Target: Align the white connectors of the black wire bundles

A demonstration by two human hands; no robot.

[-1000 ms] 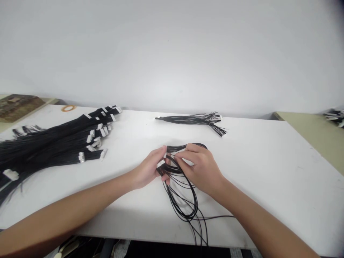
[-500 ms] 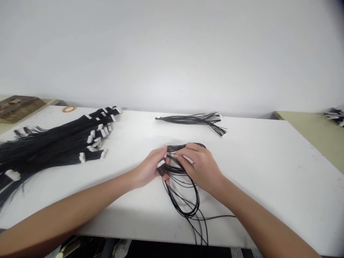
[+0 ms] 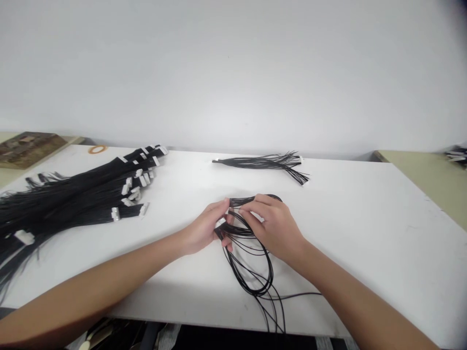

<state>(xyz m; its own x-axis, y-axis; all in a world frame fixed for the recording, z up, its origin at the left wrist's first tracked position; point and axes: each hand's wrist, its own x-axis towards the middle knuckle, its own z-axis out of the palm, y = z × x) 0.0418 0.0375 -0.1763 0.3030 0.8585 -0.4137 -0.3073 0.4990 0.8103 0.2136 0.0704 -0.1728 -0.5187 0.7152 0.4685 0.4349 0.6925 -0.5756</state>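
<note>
Near the table's front centre, my left hand (image 3: 206, 228) is closed on the connector end of a black wire bundle (image 3: 272, 272). A white connector (image 3: 220, 222) shows at its fingers. The bundle loops down to the right, and several loose wires hang over the front edge. My right hand (image 3: 272, 223) pinches a thin black wire just right of the left fingers, with part of the bundle passing behind it. The wire's tip is too small to make out.
A large pile of black wires with white connectors (image 3: 83, 194) covers the left side of the white table (image 3: 365, 233). Another wire bundle (image 3: 255, 162) lies at the back centre. An orange ring (image 3: 97, 149) and a brown box (image 3: 31, 149) are at the back left.
The whole view has shifted slightly, so the table items appear a little further right. Both hands keep the same hold on the wires.
</note>
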